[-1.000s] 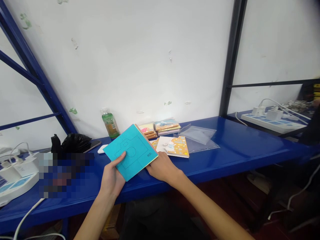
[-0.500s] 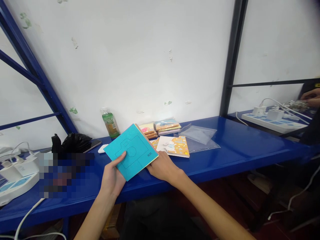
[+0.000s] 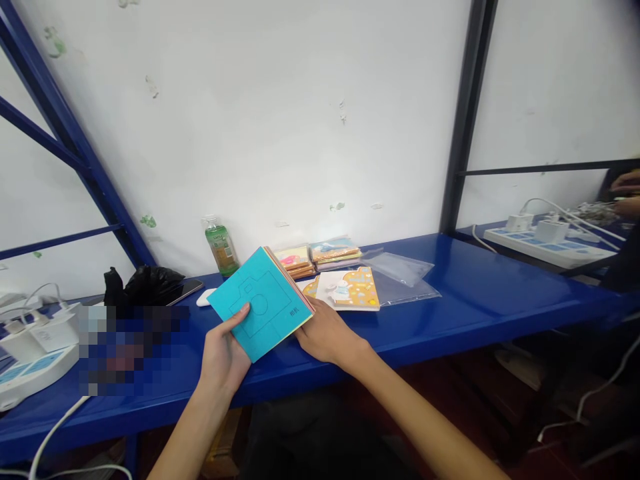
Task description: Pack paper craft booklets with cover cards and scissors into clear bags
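Observation:
A square stack of coloured origami paper is tilted up above the table edge. Its turquoise top sheet carries a line drawing of a camera and two printed characters. My left hand grips the stack at its lower left, thumb across the front and fingers behind. At the lower right edge my right hand is closed against the stack, its fingertips hidden behind the sheets. Just beyond the right hand lies a square booklet with a white and orange patterned cover, partly over another one.
Wrapped packs stand by the wall, with clear plastic sleeves to their right. A green-labelled bottle, a black bag and a power strip are to the left. Another person's hand shows at far right.
The stack has turned slightly and shifted a little left, showing more of its coloured sheet edges. Both my hands stay almost in place. The other person's hand has moved a little.

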A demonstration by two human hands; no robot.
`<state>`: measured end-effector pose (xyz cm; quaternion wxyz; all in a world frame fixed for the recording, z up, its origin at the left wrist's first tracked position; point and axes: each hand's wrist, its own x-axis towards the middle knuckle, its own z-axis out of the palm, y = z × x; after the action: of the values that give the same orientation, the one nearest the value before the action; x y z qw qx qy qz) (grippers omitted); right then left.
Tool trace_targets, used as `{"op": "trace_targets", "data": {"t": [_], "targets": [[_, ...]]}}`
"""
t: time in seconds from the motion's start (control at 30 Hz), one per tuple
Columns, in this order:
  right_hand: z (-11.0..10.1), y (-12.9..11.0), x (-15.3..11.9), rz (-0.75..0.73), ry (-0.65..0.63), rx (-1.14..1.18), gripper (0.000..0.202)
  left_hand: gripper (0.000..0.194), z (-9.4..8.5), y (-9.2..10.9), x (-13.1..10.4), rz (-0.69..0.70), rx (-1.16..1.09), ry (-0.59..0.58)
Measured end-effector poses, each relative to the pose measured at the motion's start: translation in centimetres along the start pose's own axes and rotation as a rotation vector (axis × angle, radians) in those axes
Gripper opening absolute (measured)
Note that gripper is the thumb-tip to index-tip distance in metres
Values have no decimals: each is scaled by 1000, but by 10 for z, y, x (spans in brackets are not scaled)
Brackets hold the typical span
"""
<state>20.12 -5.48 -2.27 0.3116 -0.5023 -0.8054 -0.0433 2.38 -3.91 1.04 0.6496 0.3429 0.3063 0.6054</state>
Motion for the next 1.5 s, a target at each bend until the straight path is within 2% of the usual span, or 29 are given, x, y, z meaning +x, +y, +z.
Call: {"op": "trace_targets", "data": {"t": [0.27, 0.53, 0.7, 0.87, 1.03, 1.23, 1.37, 1.5], "targets": [[1, -1, 0, 33, 13, -25, 31, 43, 1, 0, 0, 2, -6, 6], [-3, -4, 2, 35, 51, -56, 36, 47, 0, 2, 0, -9, -28, 20], [-23, 6, 6, 61, 110, -88, 39, 44, -8, 9, 6, -21, -58, 19], [-50, 35, 2, 160, 143, -123, 41, 42, -15, 25, 11, 30, -92, -3], [-61, 59, -5, 230, 45, -133, 47, 43, -16, 43, 9, 88, -108, 42], [-61, 69, -11, 301, -181, -94, 77, 40, -24, 52, 12, 124, -91, 71], [-66, 75, -15, 324, -266, -59, 82, 37, -27, 54, 14, 137, -99, 52], [-71, 85, -18, 309, -296, -9, 80, 34, -27, 56, 13, 135, -102, 50]]}}
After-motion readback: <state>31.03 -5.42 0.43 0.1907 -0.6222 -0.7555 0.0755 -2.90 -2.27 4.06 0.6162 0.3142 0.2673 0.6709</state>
